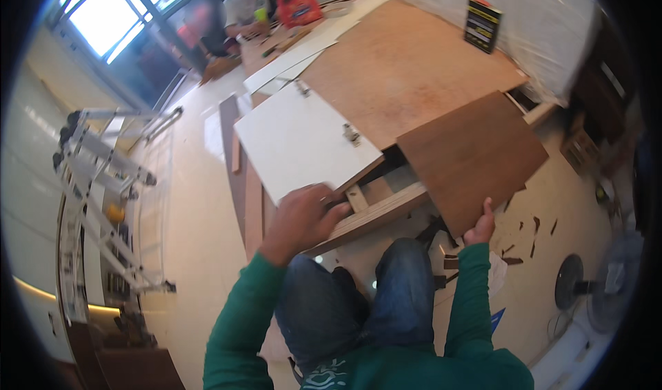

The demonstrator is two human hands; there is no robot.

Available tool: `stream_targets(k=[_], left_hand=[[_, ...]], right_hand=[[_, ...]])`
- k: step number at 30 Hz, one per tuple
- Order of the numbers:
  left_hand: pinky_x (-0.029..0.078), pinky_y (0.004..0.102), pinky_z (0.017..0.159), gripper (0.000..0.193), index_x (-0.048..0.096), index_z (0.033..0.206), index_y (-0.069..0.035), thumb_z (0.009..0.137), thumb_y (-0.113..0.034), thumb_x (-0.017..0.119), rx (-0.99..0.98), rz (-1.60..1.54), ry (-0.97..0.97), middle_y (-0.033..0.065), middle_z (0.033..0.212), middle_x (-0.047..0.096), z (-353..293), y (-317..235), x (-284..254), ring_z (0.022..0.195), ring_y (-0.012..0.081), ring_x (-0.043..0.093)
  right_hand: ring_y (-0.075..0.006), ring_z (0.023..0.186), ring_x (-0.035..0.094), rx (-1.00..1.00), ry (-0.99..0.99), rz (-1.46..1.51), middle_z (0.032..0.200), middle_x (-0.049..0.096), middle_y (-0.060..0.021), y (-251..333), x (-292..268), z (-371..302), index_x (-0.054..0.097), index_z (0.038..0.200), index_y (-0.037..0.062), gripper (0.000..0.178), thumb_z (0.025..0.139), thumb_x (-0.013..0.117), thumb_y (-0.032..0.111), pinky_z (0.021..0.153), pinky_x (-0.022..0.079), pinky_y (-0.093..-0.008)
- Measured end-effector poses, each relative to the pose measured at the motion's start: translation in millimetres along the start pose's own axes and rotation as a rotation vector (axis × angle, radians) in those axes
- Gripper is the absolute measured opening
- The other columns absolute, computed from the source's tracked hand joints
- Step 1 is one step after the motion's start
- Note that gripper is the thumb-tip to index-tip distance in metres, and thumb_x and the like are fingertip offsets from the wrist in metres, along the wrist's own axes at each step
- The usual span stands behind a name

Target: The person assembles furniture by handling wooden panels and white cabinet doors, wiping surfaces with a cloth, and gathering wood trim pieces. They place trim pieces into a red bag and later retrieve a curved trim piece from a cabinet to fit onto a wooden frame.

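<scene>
My right hand (480, 226) grips the near edge of a brown wood-veneer panel (476, 155), thumb on top and the other fingers hidden beneath. The panel lies tilted over the right part of the work table. My left hand (307, 216) is closed at the near corner of a white cabinet door panel (303, 145). Something dark shows by its fingers, too hidden to name. Two metal hinges, one of them the nearer hinge (352, 135), sit on the white panel. Between both panels, the table's wooden frame (376, 214) shows.
A large plywood sheet (407, 59) covers the table, with a black-and-yellow can (482, 26) on it. A person (248, 7) sits at the far end near a red bag (298, 5). An aluminium ladder (103, 183) stands left. Veneer scraps (536, 235) and a fan (614, 280) are at right.
</scene>
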State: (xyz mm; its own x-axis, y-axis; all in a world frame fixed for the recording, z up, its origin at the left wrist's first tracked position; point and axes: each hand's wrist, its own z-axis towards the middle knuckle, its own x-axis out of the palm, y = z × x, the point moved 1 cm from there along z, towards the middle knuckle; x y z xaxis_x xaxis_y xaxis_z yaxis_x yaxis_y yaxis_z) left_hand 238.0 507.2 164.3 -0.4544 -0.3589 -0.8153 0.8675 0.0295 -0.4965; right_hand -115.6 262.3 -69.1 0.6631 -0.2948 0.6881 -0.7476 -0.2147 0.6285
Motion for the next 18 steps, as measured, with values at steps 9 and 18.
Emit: stream_targets(k=[9, 18], left_hand=[[0.041, 0.0393, 0.115, 0.075, 0.050, 0.149, 0.004, 0.109, -0.059, 0.038, -0.881, -1.187, -0.317, 0.0208, 0.141, 0.060, -178.2, 18.9, -0.2, 0.128, 0.0302, 0.059], [0.036, 0.0465, 0.118, 0.066, 0.046, 0.152, 0.001, 0.104, -0.044, 0.051, -0.719, -0.493, -0.270, 0.0284, 0.152, 0.045, -163.7, -23.0, -19.4, 0.142, 0.0417, 0.045]], right_hand=[[-0.0307, 0.125, 0.060, -0.097, -0.085, -0.117, 0.142, 0.059, -0.0156, 1.6, 7.5, -8.0, 0.048, 0.147, -0.0046, 0.056, 0.106, 0.063, 0.031, 0.108, 0.048, -0.0431], [-0.0311, 0.125, 0.061, -0.041, -0.130, -0.219, 0.143, 0.059, -0.0177, 3.2, 10.8, -5.7, 0.049, 0.146, -0.0037, 0.057, 0.106, 0.063, 0.034, 0.107, 0.050, -0.0444]])
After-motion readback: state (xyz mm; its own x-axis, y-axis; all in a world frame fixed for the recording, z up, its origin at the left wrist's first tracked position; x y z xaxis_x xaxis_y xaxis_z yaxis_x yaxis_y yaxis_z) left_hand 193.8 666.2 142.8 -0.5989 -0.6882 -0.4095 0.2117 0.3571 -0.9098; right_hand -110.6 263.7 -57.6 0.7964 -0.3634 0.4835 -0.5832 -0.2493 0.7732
